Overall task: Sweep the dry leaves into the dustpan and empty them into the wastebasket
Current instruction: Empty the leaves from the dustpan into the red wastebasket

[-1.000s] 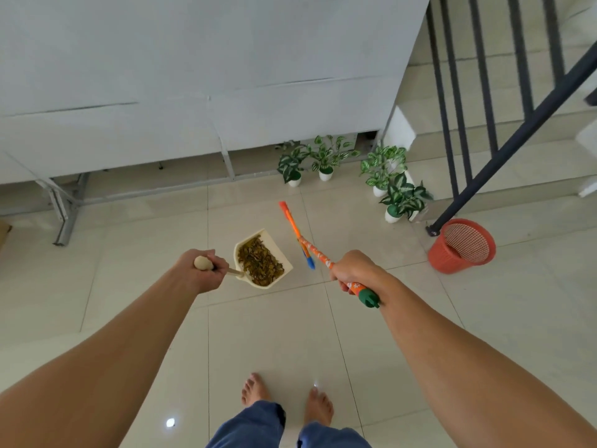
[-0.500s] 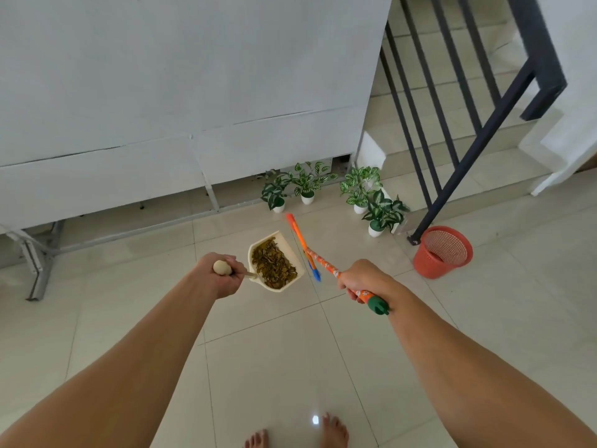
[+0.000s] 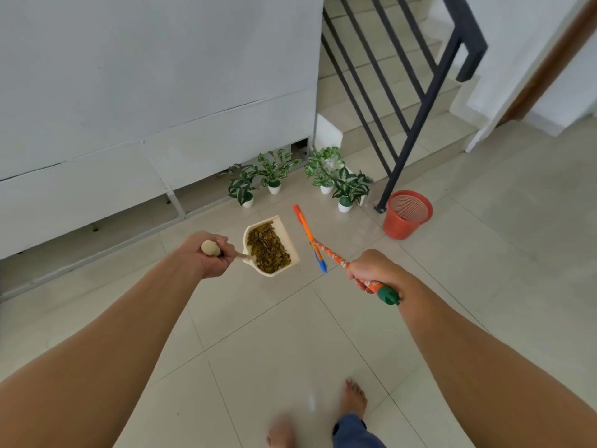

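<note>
Cream plastic, the dustpan point(image 3: 270, 245) hangs just beyond the left hand point(image 3: 206, 253), whose fingers point(image 3: 223, 256) wrap closed around its knobbed handle. Dry leaves point(image 3: 267, 248) fill the pan; light and loose, they would likely spill at a tilt, so a level carry by the handle seems wise. Right of it, the right hand point(image 3: 371, 270) has its fingers closed on the orange broom point(image 3: 310, 237). Well beyond them stands the red mesh wastebasket point(image 3: 406, 215), seemingly empty.
</note>
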`<state>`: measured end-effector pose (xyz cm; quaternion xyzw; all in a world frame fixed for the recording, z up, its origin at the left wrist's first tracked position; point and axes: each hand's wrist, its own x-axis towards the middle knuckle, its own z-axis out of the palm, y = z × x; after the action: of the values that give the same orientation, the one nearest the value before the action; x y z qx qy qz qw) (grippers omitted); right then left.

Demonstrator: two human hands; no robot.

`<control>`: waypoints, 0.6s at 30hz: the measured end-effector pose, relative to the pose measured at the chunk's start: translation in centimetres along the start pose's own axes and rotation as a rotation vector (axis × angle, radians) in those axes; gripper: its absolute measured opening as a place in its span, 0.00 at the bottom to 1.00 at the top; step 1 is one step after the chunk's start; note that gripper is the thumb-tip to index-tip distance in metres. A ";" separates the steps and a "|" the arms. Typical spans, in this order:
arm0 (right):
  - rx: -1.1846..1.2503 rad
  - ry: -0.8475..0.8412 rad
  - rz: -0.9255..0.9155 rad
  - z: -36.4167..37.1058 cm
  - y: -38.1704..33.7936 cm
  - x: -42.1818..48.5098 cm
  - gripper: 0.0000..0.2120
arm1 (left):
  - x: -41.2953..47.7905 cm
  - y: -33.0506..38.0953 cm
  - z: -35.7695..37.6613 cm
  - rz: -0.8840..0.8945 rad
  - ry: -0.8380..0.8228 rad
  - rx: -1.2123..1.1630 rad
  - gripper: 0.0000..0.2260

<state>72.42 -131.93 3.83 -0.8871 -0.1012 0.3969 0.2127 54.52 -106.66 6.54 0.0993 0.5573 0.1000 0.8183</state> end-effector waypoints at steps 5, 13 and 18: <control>0.062 0.056 0.078 -0.6 3.5 -2.6 0.05 | 0.2 -1.7 2.6 -0.036 -0.043 0.157 0.05; 0.157 0.137 0.198 -4.2 9.4 -6.0 0.06 | 0.1 -8.7 8.5 -0.133 -0.131 0.285 0.05; 0.284 0.203 0.254 -7.2 12.8 -7.6 0.02 | -0.1 -12.6 12.1 -0.202 -0.217 0.361 0.05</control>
<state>72.89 -148.13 7.32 -0.8892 0.0903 0.3394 0.2931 66.43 -119.41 7.58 0.1978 0.4821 -0.0950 0.8482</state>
